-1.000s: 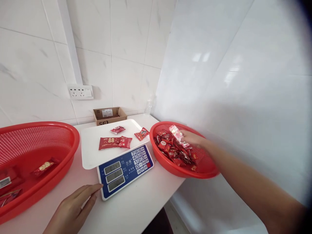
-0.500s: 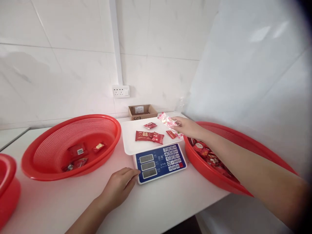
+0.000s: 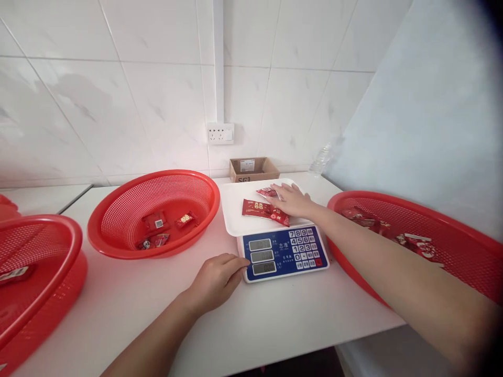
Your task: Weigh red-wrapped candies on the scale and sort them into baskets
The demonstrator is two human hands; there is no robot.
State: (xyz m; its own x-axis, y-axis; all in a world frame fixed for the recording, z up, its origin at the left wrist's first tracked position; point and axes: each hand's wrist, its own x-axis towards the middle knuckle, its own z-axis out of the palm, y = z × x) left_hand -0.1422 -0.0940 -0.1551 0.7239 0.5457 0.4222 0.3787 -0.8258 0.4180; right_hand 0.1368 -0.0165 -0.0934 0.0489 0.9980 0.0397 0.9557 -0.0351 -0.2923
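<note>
A digital scale [image 3: 283, 275] with a white pan [image 3: 236, 223] stands on the table. My left hand [image 3: 218, 280] is closed at the scale's left edge, its thumb and forefinger on the rim beside the displays. Over the pan's right side, my right hand [image 3: 291, 200] reaches with fingers stretched out and touches the red packets. A flat red packet with gold print [image 3: 254, 208] lies on the pan, overlapping another red packet [image 3: 280, 215]. Behind them a small red packet [image 3: 265, 192] is partly covered by my fingertips. What lies under the palm is hidden.
Red mesh baskets stand around: one at left [image 3: 112, 248] with several packets, one at far left [image 3: 76, 272], and one at right [image 3: 338, 201] with several packets under my forearm. A cardboard box [image 3: 255, 170] and clear plastic [image 3: 324, 157] are by the wall.
My right hand has let go of the pink-and-white wrapper, which no longer shows on the pan, and has spread over the red packets. My left hand stays at the scale. The view has turned left.
</note>
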